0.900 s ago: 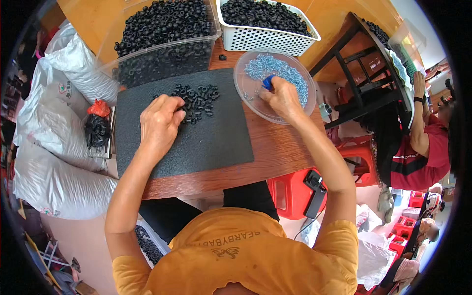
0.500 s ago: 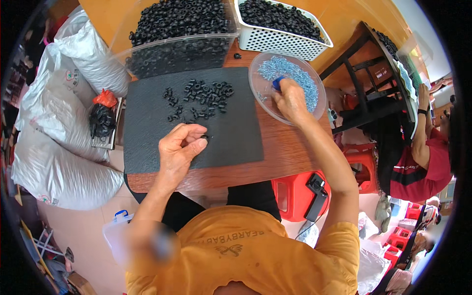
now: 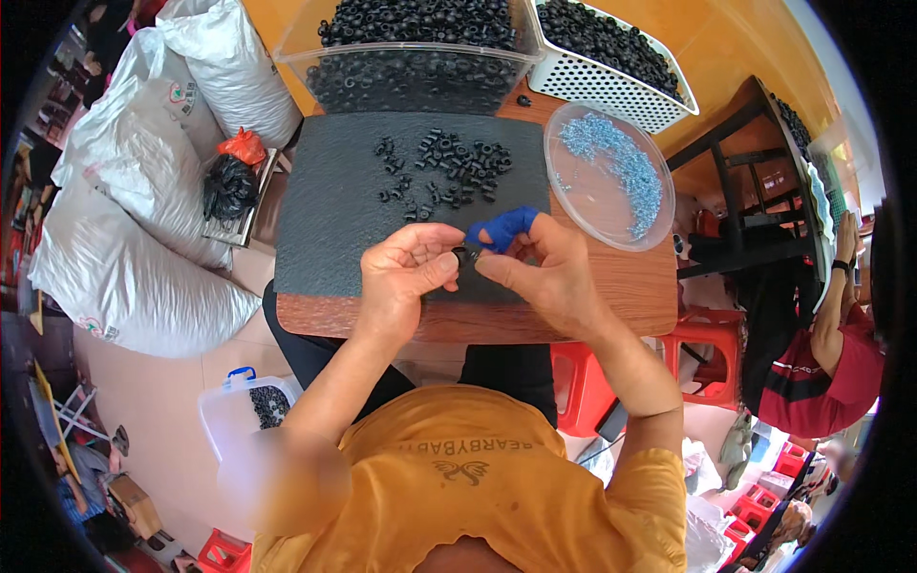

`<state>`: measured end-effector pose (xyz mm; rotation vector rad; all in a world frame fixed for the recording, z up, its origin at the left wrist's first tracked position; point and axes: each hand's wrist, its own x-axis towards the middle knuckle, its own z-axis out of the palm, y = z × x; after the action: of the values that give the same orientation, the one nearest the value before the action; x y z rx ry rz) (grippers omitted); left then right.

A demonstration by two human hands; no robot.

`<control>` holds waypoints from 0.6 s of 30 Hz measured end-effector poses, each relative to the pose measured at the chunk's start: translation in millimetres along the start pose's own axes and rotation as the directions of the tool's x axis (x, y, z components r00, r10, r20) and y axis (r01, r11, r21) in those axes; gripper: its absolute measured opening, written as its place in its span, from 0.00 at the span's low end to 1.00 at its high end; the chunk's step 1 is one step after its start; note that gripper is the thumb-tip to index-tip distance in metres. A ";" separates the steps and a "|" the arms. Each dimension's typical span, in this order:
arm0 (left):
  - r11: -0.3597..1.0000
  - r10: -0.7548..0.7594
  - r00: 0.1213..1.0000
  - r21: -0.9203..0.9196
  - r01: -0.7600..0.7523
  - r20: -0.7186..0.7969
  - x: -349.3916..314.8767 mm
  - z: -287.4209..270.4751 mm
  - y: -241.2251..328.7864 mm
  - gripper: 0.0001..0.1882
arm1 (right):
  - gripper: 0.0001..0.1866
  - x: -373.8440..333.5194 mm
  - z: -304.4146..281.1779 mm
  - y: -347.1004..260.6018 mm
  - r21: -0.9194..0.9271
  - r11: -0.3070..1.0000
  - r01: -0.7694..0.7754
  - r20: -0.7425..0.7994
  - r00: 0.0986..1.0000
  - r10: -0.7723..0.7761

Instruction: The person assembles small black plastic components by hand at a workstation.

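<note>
Fingertips of my left hand (image 3: pixel 409 270) and right hand (image 3: pixel 538 267) pinch together on one small black ring (image 3: pixel 465 255), round and dull like rubber, held just above the rough dark mat (image 3: pixel 325 191). The right forefinger wears blue tape (image 3: pixel 503 226). More rings (image 3: pixel 449 172) lie scattered on the mat. A clear round dish (image 3: pixel 604 205) holds small blue bits.

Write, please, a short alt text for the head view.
Left hand and right hand meet over a dark mat, pinching a small black part. Loose black parts lie beyond, beside a clear dish of blue pieces.
</note>
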<state>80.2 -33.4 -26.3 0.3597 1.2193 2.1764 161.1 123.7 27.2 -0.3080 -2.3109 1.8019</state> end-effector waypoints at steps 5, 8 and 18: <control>0.773 0.388 0.912 0.494 -0.399 0.131 -8.3 4.3 7.0 0.15 | 0.11 -1.8 -0.9 3.3 0.131 0.990 -0.060 0.056 0.997 0.053; 0.457 0.504 0.808 0.699 -0.550 0.305 -8.3 6.1 14.2 0.16 | 0.11 -1.8 -0.6 -1.5 0.169 0.978 -0.122 0.063 0.992 0.113; 0.275 0.541 0.719 0.716 -0.642 0.436 -8.9 9.8 13.6 0.17 | 0.11 -1.6 -0.9 -0.8 0.227 0.948 -0.225 0.120 0.972 0.202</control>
<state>87.0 -37.6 -9.1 1.5724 2.3204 1.8263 162.9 123.9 28.1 -0.4577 -2.1588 2.2207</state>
